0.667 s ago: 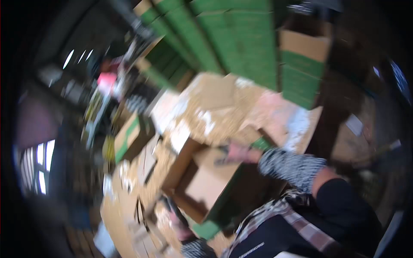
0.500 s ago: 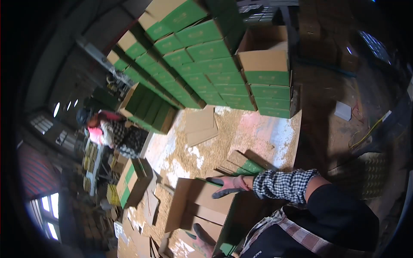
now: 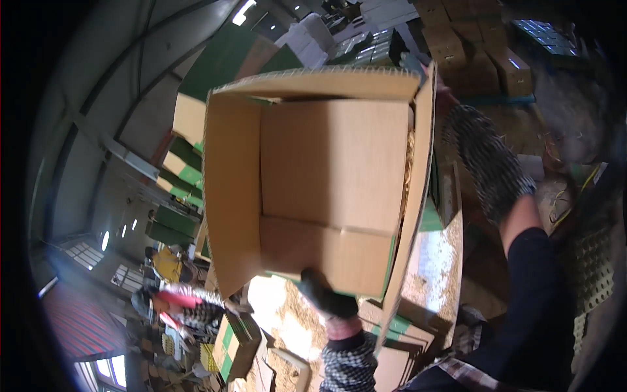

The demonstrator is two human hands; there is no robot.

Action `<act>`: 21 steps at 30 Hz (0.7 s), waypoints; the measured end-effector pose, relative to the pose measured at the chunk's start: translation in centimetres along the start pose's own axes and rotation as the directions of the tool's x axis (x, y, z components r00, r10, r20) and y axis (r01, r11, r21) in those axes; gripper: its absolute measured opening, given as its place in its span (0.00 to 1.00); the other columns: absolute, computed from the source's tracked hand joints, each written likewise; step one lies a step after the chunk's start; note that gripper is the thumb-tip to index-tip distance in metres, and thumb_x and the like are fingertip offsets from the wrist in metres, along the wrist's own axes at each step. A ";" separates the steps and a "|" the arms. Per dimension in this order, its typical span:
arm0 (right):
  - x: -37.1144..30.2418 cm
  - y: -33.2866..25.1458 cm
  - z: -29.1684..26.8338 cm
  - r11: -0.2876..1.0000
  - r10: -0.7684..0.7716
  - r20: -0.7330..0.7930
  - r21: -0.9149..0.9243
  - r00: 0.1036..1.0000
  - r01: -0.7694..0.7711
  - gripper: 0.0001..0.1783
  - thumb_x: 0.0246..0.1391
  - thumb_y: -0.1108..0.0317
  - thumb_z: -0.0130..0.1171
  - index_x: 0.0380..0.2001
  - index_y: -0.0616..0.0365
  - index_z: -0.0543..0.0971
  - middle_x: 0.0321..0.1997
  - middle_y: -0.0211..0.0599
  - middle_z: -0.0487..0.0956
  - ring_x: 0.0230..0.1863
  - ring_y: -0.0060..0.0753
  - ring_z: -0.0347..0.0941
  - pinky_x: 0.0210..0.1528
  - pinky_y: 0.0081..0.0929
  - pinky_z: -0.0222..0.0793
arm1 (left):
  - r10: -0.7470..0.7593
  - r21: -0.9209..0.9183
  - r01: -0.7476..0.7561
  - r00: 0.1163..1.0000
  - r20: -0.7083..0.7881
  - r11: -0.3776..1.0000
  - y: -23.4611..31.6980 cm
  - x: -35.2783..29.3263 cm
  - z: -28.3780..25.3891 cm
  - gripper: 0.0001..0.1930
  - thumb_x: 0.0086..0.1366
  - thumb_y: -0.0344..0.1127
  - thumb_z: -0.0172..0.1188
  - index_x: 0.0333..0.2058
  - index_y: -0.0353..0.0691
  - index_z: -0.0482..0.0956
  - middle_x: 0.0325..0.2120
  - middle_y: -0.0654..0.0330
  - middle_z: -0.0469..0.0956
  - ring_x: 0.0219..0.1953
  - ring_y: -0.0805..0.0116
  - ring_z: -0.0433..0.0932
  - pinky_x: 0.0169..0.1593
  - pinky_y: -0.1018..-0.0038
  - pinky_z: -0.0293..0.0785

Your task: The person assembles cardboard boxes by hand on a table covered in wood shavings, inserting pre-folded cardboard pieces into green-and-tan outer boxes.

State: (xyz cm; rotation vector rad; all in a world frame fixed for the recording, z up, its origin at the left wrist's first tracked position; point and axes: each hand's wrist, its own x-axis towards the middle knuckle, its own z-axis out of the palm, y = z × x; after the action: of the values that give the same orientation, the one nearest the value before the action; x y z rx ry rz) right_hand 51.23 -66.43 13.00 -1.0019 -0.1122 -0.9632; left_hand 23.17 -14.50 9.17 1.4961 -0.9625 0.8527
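Observation:
A large open cardboard box (image 3: 333,163), brown inside with green showing at its edges, is held up in front of me with its open side towards me. My left hand (image 3: 328,299), in a dark glove with a pink cuff, grips the box's near lower edge. At the far right corner my right hand (image 3: 428,77) holds the upper edge, its fingers partly hidden by a flap. Brown flaps stand out on the left, top and right sides. Through a narrow gap along the right side, shavings show.
Flat green-and-brown cardboard pieces (image 3: 401,340) lie below the box. Shavings cover the pale work surface (image 3: 434,261). Another box (image 3: 236,343) stands at lower left, near a co-worker (image 3: 179,307). Green-and-brown stacks rise behind on the left; brown cartons (image 3: 457,49) stand far right.
The box has been lifted up from the work surface and turned so its inside faces me. My right hand has moved far forward to the upper corner, my left to the lower edge.

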 end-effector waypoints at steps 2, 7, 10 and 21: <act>-1.7 6.2 2.5 1.000 -0.006 0.007 0.027 1.000 0.006 0.23 0.63 0.51 0.50 0.35 0.63 0.78 0.28 0.27 0.75 0.29 0.20 0.68 0.34 0.24 0.67 | -0.365 0.143 0.393 0.912 -0.187 0.908 -2.6 2.6 3.8 0.36 0.65 0.44 0.58 0.66 0.39 0.52 0.63 0.52 0.58 0.63 0.57 0.61 0.65 0.60 0.58; -12.1 11.5 5.3 0.995 0.070 -0.040 0.074 0.997 -0.066 0.24 0.63 0.48 0.50 0.31 0.62 0.78 0.25 0.25 0.73 0.27 0.20 0.66 0.32 0.27 0.66 | -0.763 -0.425 0.660 0.633 -0.132 0.620 -6.9 8.3 12.7 0.38 0.63 0.32 0.59 0.67 0.41 0.48 0.63 0.51 0.59 0.55 0.60 0.68 0.53 0.65 0.72; -13.5 8.3 4.2 0.956 0.286 -0.091 -0.039 0.954 -0.291 0.23 0.64 0.49 0.47 0.42 0.58 0.79 0.31 0.28 0.76 0.30 0.21 0.67 0.34 0.26 0.67 | -0.707 0.045 0.715 0.677 0.202 0.698 -10.8 10.9 10.2 0.44 0.54 0.17 0.63 0.67 0.39 0.48 0.63 0.49 0.58 0.47 0.60 0.76 0.40 0.69 0.80; -14.5 8.8 0.3 0.930 0.360 -0.131 -0.033 0.924 -0.367 0.25 0.63 0.44 0.48 0.35 0.57 0.78 0.25 0.22 0.74 0.24 0.17 0.66 0.29 0.18 0.66 | -0.299 0.536 0.300 0.950 -0.092 0.789 -4.1 36.8 -0.1 0.28 0.62 0.40 0.64 0.55 0.30 0.68 0.45 0.51 0.75 0.44 0.67 0.73 0.51 0.69 0.70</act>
State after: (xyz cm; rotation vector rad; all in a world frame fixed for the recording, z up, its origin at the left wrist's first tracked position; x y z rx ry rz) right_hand 49.00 -55.43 0.25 -0.9707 0.2008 -0.6855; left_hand 41.95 -18.43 40.80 2.0713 -0.4601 0.9354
